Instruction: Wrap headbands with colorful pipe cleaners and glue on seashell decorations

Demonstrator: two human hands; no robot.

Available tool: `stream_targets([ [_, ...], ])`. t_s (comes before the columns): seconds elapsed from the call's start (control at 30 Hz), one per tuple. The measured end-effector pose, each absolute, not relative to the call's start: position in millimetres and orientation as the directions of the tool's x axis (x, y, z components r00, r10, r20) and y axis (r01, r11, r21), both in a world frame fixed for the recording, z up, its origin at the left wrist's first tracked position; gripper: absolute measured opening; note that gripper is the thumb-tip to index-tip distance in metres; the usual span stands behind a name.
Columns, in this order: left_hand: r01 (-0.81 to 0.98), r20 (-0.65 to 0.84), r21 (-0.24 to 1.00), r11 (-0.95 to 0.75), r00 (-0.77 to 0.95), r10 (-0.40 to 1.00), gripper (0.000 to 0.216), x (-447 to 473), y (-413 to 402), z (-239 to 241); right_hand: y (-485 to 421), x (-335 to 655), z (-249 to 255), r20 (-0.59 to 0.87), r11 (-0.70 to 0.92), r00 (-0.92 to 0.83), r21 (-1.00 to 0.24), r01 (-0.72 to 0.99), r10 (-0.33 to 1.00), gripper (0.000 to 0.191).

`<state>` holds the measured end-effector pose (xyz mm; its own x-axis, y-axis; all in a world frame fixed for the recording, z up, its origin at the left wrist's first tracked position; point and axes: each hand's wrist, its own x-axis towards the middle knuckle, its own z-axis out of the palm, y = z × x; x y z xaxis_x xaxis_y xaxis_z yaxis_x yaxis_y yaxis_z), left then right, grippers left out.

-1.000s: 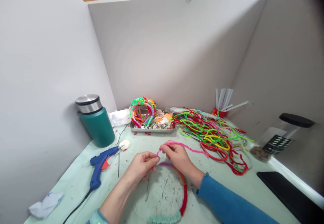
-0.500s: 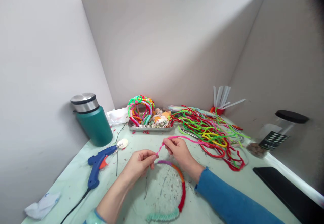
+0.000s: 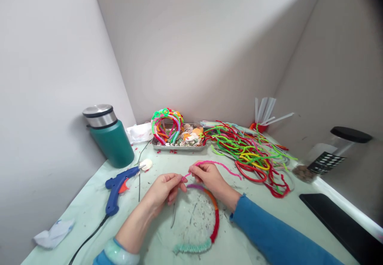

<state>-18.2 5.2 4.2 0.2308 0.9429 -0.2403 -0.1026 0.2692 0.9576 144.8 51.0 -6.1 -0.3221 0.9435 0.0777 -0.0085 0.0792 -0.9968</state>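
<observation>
My left hand (image 3: 164,189) pinches the near end of a pink pipe cleaner (image 3: 216,164) against the top of a hoop (image 3: 214,217) lying on the table. The hoop is wrapped in purple, orange, red and teal fuzzy sections. My right hand (image 3: 206,178) is closed on the same pink pipe cleaner a little further along; its free end trails off to the right over the table. Both hands sit close together above the hoop's far side.
A blue glue gun (image 3: 117,188) with its cord lies to the left, beside a green flask (image 3: 110,136). A metal tray (image 3: 178,146) of shells and wrapped hoops stands behind. Loose pipe cleaners (image 3: 251,149) are piled at the right, near a jar (image 3: 329,157) and a black tablet (image 3: 338,221).
Both hands have come slightly closer together and lower toward the hoop, with the pink pipe cleaner bent more tightly between them. The head view tilted down a little.
</observation>
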Motion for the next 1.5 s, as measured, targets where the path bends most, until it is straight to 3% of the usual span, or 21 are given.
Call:
stream_targets([
  [0.4, -0.053, -0.210, 0.972, 0.230, 0.254, 0.944, 0.021, -19, 5, 2, 56, 146, -15, 0.099, 0.114, -0.277, -0.993, 0.037, 0.956, 0.036],
  [0.67, 0.247, -0.170, 0.959, 0.142, 0.098, 0.980, 0.024, -14, 7, 5, 50, 143, -15, 0.093, 0.114, -0.346, -0.993, 0.041, 0.934, 0.027],
  [0.9, 0.587, 0.012, 0.810, 0.000, -0.017, 1.000, 0.015, -6, 3, 4, 45, 139, -16, 0.222, 0.267, -0.246, -0.949, 0.167, 0.944, 0.025],
  [0.97, 0.558, 0.015, 0.830, -0.011, -0.003, 1.000, 0.014, -5, 3, 4, 46, 139, -16, 0.197, 0.235, -0.245, -0.962, 0.136, 0.949, 0.028],
  [1.1, 0.308, -0.170, 0.939, 0.153, 0.029, 0.985, 0.014, -8, 4, 5, 50, 141, -16, 0.116, 0.116, -0.299, -0.993, -0.015, 0.947, 0.032],
  [1.2, 0.175, -0.241, 0.959, 0.221, 0.100, 0.965, 0.013, -9, 4, 8, 52, 144, -13, 0.143, 0.134, -0.252, -0.990, -0.052, 0.957, 0.031],
  [1.37, 0.148, -0.179, 0.977, 0.153, 0.182, 0.967, 0.033, -8, 3, 10, 45, 140, -11, 0.221, 0.247, -0.259, -0.966, 0.076, 0.940, 0.026],
  [1.5, 0.191, -0.176, 0.970, 0.152, 0.118, 0.977, 0.031, -9, 4, 8, 43, 139, -11, 0.226, 0.249, -0.275, -0.967, 0.050, 0.934, 0.023],
])
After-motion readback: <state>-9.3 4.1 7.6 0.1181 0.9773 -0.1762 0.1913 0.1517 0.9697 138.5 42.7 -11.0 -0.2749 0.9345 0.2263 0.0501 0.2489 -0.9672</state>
